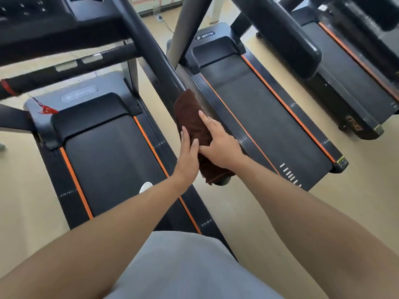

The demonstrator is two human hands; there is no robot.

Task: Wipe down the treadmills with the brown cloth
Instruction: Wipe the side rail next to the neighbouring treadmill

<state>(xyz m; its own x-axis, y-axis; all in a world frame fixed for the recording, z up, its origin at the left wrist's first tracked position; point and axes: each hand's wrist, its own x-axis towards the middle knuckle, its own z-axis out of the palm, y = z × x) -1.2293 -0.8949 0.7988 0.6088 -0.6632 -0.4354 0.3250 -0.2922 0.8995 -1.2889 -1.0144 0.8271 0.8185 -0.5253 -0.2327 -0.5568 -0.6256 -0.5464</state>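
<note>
The brown cloth (190, 117) is draped over the lower end of a black handrail (151, 48) of the treadmill that I stand on. My left hand (189, 154) lies against the cloth's left side with straight fingers. My right hand (218, 141) covers the cloth from the right, its index finger stretched up along it and the thumb across the cloth. The handrail's end is hidden under the cloth. The treadmill's black belt with orange stripes (108, 160) runs below my arms.
A second treadmill (259, 108) stands to the right, a third treadmill (356, 78) farther right, each with a black handrail overhead. The console (43, 20) fills the upper left. A red safety clip (46, 110) hangs at left. Beige floor lies between the machines.
</note>
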